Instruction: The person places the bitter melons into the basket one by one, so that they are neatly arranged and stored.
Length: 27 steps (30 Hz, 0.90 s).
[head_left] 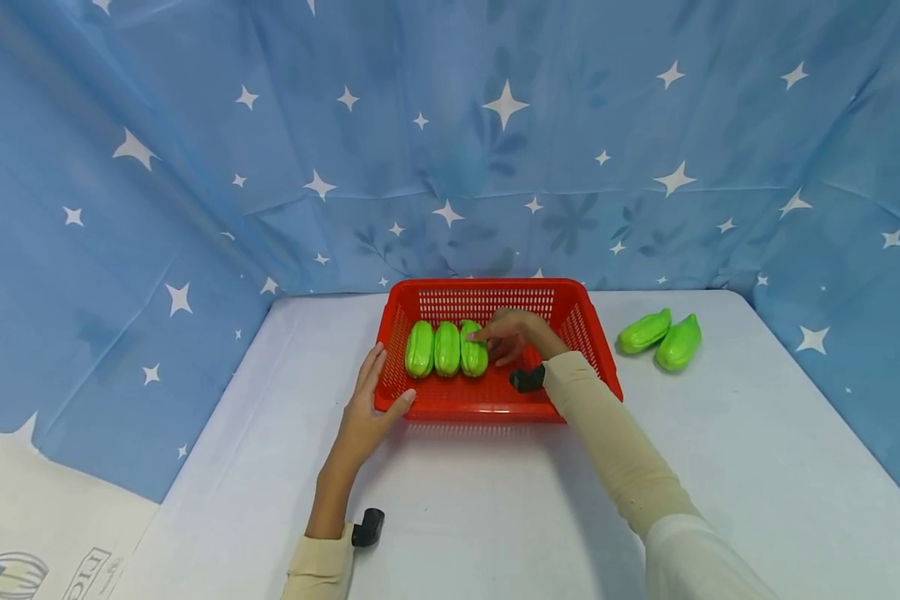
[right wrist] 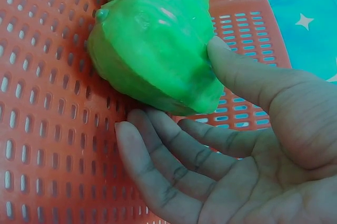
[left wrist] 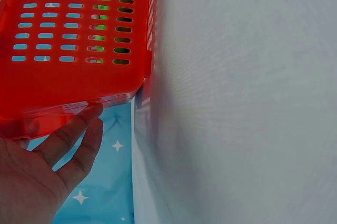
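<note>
Three ribbed green papayas stand side by side in a red plastic basket (head_left: 450,408). My right hand (head_left: 513,329) reaches into it at the rightmost papaya (head_left: 474,358). In the right wrist view, the thumb of my right hand (right wrist: 226,145) lies against the narrow end of that papaya (right wrist: 152,56), with curled fingertips along its lower side. My left hand (head_left: 367,417) holds the basket's front left corner, thumb over the rim and fingers along the outer side. The left wrist view shows fingers of my left hand (left wrist: 68,150) against the perforated basket (left wrist: 79,77).
Two more green papayas (head_left: 645,332) (head_left: 678,342) lie together on the white tabletop (head_left: 757,450), right of the basket. A blue curtain with white stars (head_left: 570,150) hangs behind the table and along both sides.
</note>
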Each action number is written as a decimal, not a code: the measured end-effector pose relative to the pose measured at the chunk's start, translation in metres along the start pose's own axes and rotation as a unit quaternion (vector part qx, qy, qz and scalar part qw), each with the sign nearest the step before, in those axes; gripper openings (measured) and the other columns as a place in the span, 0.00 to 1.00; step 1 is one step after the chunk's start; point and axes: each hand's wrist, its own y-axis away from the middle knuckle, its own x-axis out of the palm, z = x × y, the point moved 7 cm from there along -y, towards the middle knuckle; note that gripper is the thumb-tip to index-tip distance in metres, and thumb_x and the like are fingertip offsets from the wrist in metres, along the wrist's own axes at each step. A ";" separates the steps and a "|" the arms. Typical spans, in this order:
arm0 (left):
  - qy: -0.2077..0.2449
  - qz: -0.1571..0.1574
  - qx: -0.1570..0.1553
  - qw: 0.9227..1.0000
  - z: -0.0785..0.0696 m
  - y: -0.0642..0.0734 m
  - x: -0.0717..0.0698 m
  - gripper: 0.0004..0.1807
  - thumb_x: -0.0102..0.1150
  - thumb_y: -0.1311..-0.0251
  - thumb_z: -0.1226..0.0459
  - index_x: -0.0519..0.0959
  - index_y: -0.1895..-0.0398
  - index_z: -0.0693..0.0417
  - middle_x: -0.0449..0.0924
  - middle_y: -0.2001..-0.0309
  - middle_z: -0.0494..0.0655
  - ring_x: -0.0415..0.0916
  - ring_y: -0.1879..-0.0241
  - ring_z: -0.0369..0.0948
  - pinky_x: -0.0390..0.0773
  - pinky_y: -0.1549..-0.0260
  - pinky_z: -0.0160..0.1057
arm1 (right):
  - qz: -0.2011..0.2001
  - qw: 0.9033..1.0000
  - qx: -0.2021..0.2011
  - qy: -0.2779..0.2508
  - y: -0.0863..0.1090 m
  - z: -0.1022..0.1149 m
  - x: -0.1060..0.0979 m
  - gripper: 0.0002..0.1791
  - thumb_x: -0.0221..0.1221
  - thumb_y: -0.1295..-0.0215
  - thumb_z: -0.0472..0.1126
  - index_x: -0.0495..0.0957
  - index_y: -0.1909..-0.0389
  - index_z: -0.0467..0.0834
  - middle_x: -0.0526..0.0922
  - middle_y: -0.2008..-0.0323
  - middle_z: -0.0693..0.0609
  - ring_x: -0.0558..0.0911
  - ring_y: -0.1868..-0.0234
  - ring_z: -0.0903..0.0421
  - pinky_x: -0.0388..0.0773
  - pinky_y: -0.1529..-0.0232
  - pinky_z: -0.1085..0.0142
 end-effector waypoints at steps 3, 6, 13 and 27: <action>0.000 0.002 0.000 1.000 0.000 0.000 0.001 0.46 0.59 0.40 0.42 0.51 0.22 0.41 0.43 0.23 0.28 0.45 0.22 0.43 0.69 0.37 0.58 | 0.001 1.000 -0.002 -0.004 0.000 -0.001 0.000 0.16 0.62 0.34 0.52 0.72 0.68 0.43 0.74 0.60 0.46 0.79 0.53 0.50 0.84 0.52 0.56; -0.004 0.003 0.002 1.000 0.001 -0.001 0.001 0.46 0.59 0.40 0.43 0.51 0.22 0.41 0.43 0.23 0.27 0.44 0.22 0.42 0.66 0.35 0.60 | 0.003 1.000 -0.005 -0.010 0.000 -0.001 0.001 0.16 0.61 0.33 0.52 0.72 0.67 0.43 0.74 0.60 0.46 0.79 0.52 0.49 0.84 0.52 0.56; -0.006 0.006 -0.003 1.000 0.004 -0.001 0.002 0.46 0.58 0.40 0.41 0.50 0.22 0.39 0.42 0.23 0.25 0.43 0.22 0.42 0.67 0.36 0.60 | -0.003 1.000 -0.013 -0.008 0.006 0.001 -0.001 0.15 0.59 0.32 0.51 0.71 0.65 0.42 0.75 0.60 0.45 0.80 0.52 0.48 0.84 0.53 0.55; -0.007 0.012 -0.006 1.000 0.002 0.000 0.001 0.47 0.58 0.40 0.39 0.49 0.22 0.38 0.41 0.23 0.26 0.44 0.22 0.44 0.71 0.40 0.59 | -0.014 1.000 -0.018 0.006 0.031 0.002 -0.016 0.29 0.55 0.29 0.53 0.65 0.37 0.38 0.73 0.48 0.37 0.79 0.50 0.44 0.83 0.50 0.52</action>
